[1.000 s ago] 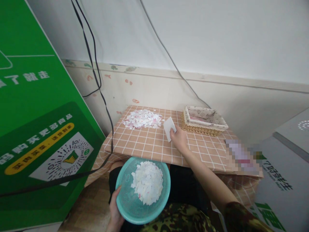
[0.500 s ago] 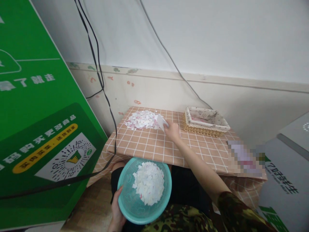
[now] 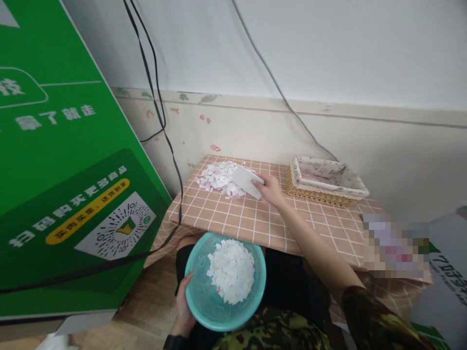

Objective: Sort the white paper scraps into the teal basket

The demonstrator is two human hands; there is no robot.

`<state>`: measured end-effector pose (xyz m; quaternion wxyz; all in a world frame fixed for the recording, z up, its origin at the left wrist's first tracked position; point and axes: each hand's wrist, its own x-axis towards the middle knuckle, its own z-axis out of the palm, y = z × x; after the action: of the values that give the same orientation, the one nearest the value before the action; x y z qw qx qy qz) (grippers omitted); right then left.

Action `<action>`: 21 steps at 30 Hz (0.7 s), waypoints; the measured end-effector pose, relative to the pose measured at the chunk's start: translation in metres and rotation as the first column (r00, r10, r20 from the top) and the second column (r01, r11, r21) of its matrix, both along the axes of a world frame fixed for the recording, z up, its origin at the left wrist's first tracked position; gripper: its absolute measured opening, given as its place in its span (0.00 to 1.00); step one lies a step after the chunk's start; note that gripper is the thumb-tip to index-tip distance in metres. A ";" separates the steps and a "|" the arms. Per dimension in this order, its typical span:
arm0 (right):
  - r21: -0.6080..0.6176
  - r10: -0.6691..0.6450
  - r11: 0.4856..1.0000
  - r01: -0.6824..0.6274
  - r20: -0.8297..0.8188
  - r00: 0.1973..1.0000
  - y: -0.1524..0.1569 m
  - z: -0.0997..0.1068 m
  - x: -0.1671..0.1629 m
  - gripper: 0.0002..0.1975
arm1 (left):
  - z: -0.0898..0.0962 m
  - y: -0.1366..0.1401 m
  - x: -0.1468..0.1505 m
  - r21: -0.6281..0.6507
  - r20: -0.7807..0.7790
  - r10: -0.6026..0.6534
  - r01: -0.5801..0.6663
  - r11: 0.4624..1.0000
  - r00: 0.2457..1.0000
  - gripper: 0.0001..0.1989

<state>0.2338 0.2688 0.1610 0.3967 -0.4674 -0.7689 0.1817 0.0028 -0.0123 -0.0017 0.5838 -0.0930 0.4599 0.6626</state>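
My left hand (image 3: 185,302) grips the left rim of a round teal plastic basket (image 3: 199,304), held at my lap below the table edge. Torn white paper scraps (image 3: 233,271) lie heaped inside it, with a few reddish bits. Over the table, my right hand (image 3: 270,189) is closed on a flat white card (image 3: 248,182). The card's far end meets the right side of a second pile of paper scraps (image 3: 217,176) on the tablecloth. Part of that pile is hidden behind the card.
A checked brown tablecloth (image 3: 219,214) covers the table against the wall. A cloth-lined wicker basket (image 3: 324,192) stands at the back right. A large green panel (image 3: 54,170) rises at left, with a black cable (image 3: 178,184) hanging before it. Something blurred out lies at right.
The white card has turned to show its broad face and now overlaps the pile's right side. My view has shifted slightly left. My left hand still holds the teal basket.
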 end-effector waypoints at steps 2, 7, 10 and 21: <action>0.001 0.087 0.996 -0.087 -0.020 0.996 0.006 0.002 -0.002 0.18 | 0.000 0.000 0.000 -0.001 0.006 -0.019 0.019 1.000 1.000 0.07; -0.031 0.261 0.965 -0.261 0.008 0.965 0.015 -0.002 -0.001 0.14 | 0.000 0.002 0.000 -0.040 -0.027 -0.015 0.014 0.999 1.000 0.07; -0.009 0.157 0.987 -0.157 -0.029 0.987 0.017 -0.006 0.003 0.16 | 0.002 0.005 0.002 -0.062 -0.059 0.013 -0.016 0.998 0.998 0.05; 0.001 0.202 0.979 -0.202 -0.101 0.974 0.005 -0.001 0.000 0.14 | 0.000 0.007 0.005 0.011 -0.049 -0.003 0.003 1.000 0.999 0.07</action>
<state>0.2335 0.2736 0.1605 0.4121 -0.3789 -0.7907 0.2478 0.0079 -0.0049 -0.0013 0.5737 -0.0728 0.4705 0.6665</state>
